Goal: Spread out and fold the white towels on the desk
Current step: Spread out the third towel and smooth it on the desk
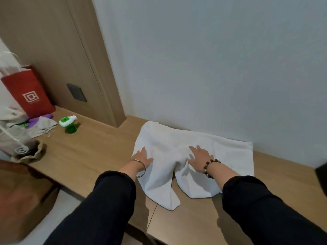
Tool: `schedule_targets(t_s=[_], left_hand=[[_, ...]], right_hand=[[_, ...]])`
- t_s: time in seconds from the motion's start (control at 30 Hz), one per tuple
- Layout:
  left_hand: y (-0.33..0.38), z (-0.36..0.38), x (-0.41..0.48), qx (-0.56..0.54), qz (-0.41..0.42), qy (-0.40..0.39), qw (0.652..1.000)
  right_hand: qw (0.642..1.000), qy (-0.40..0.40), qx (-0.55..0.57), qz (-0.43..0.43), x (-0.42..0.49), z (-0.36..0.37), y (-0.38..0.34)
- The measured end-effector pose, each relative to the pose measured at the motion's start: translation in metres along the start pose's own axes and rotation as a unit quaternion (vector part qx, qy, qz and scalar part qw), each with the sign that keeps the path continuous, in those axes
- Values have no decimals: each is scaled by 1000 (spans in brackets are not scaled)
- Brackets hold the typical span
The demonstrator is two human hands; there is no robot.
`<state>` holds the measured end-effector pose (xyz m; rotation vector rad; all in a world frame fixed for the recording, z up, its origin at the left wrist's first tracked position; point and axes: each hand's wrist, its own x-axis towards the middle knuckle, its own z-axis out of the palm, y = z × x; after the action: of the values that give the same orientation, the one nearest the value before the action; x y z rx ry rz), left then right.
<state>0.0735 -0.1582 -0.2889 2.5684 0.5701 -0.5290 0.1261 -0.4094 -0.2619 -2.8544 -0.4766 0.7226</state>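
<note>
Dark sleeves (106,200) reach forward to the white towel (177,138), which lies half spread on the wooden counter (99,147), its far hem touching the grey wall (212,68) just behind it. On the towel's left edge rests the left grip (142,157), flat, fingers straight and holding nothing. The right grip (199,156) lies the same way near the towel's middle, palm down, fingers spread. Between them the cloth bunches into a soft ridge. On the towel's near side two loose flaps point back toward the person with bare counter showing in the gap. The cloth looks light, limp and thick-piled. It should drape and crease rather than keep a line, and probably drags on the wood rather than sliding freely. Flat palms suit smoothing. For the fold itself the best holds are likely the corners and hems, pinched one in each grip so the weight hangs evenly. Well left of the towel stand a red paper bag (30,92) and a green bottle (68,123).
</note>
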Motion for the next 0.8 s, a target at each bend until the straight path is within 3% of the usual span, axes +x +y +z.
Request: schedule_targets(t_s=[0.1,0.17,0.3,0.47,0.6,0.67,0.73,0.8], left_hand=[[-7,27,18,82,26,-19,996],[-17,43,31,116,39,15,992],[-31,47,60,143,123,111,976],[-27,38,71,100,183,120,971],[1,34,40,-43,251,92,963],[8,50,14,31,304,64,950],[2,70,1,141,304,78,939],[-12,78,-5,131,275,101,947]], right_hand=[[1000,-17,1,18,23,26,-2],[999,-16,-1,41,35,50,0],[993,94,-20,64,47,92,-5],[983,155,-56,85,58,105,-11],[981,159,-73,86,56,104,-13],[981,158,-79,76,50,104,-13],[982,153,-89,67,41,105,-12],[982,149,-99,63,30,109,-13]])
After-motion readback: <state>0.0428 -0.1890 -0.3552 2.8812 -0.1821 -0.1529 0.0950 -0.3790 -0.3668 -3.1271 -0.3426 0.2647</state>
